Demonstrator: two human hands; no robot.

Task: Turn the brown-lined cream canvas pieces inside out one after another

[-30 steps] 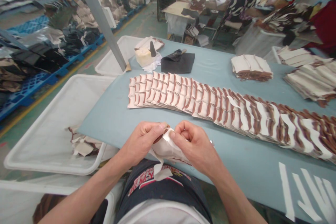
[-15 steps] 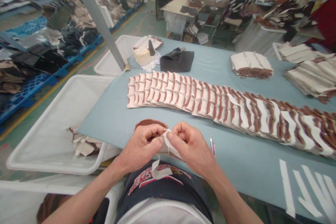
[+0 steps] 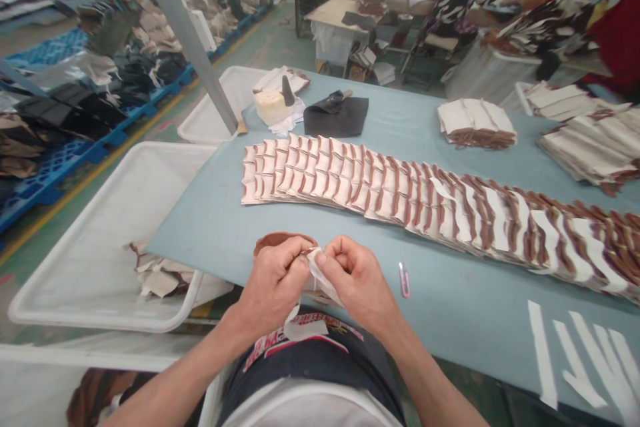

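Observation:
My left hand [image 3: 280, 275] pinches the edge of a brown and white fabric piece [image 3: 285, 239] close to my body, at the table's front edge. Right beside it, my right hand [image 3: 357, 280] pinches a white strip [image 3: 320, 273] against the same piece. The fingertips of both hands nearly meet. A loose end of white strip [image 3: 305, 329] hangs below, in front of my dark apron. Most of the piece is hidden behind my hands. Pink thread snips [image 3: 405, 280] lie on the table to the right of my right hand.
A long overlapping row of brown and white pieces [image 3: 345, 177] spans the blue table [image 3: 210, 213]. White strips [image 3: 543, 353] lie at the front right. Stacked pieces [image 3: 477, 121], a black cloth [image 3: 337, 117] and a yellowish block [image 3: 270, 107] sit farther back. White bins [image 3: 100, 233] stand left, beside a metal post [image 3: 185, 33].
Both hands stay pinched on the piece, with only a slight shift of the fingers and wrists. The hanging strip end sits a little differently. The view has moved slightly.

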